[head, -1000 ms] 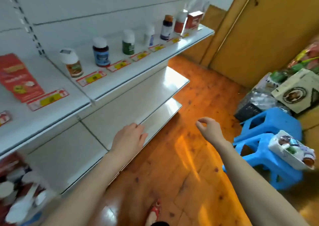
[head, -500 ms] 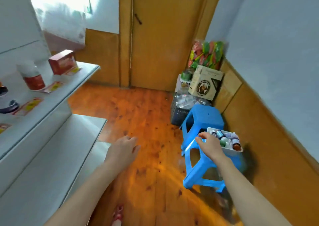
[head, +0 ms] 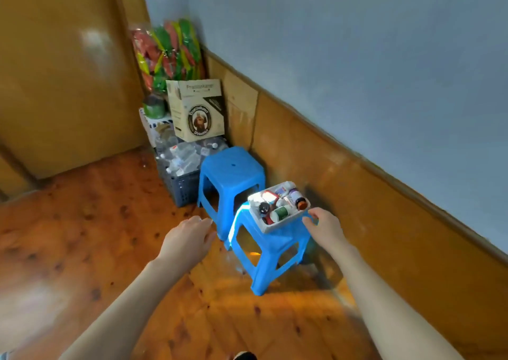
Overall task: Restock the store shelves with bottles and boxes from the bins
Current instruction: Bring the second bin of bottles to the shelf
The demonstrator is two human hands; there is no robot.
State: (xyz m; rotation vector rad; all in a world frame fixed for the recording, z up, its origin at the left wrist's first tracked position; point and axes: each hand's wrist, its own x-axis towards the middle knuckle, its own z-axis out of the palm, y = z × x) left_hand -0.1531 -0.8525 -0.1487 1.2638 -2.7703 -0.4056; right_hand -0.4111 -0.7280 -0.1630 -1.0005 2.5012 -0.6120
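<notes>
Two blue stools (head: 232,167) (head: 275,240), one bin (head: 283,224), one cardboard box (head: 198,112)

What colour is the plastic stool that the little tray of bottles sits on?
The plastic stool is bright blue; the head view shows it best.

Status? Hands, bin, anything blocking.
Both hands open, empty: left hand short of the stool, right hand beside white bin. Bin on near blue stool, bottles inside, not yet gripped. Nothing blocking the bin.

The bin (head: 287,225) sits on the near stool (head: 270,252), with another stool (head: 233,168) just behind.
</notes>
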